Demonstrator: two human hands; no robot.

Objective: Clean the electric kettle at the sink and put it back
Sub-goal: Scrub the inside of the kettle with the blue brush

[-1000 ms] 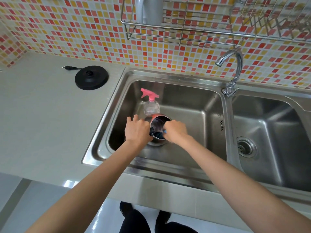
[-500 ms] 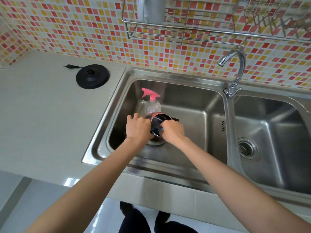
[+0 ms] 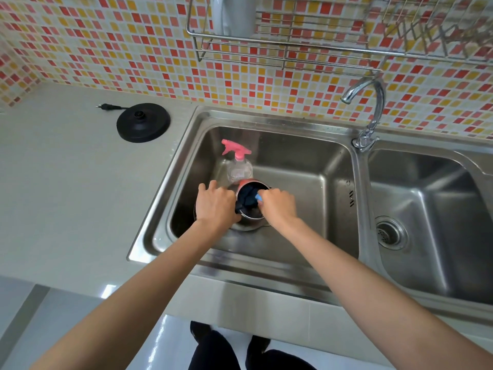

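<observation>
The steel electric kettle (image 3: 252,213) stands upright with its lid open in the left basin of the sink (image 3: 306,166). My left hand (image 3: 216,206) grips the kettle's left side at the handle. My right hand (image 3: 278,205) is shut on a blue cloth (image 3: 250,200) pushed into the kettle's mouth. The kettle's black base (image 3: 143,122) with its plug lies on the counter to the left of the sink. Much of the kettle's body is hidden by my hands.
A clear spray bottle with a pink trigger (image 3: 237,162) stands in the basin just behind the kettle. The tap (image 3: 369,116) rises between the two basins. The right basin has a drain (image 3: 390,235). A wire rack (image 3: 293,46) hangs on the tiled wall.
My right hand has shifted slightly at the kettle's mouth, and more of the dark blue cloth now shows inside. My left hand keeps its hold.
</observation>
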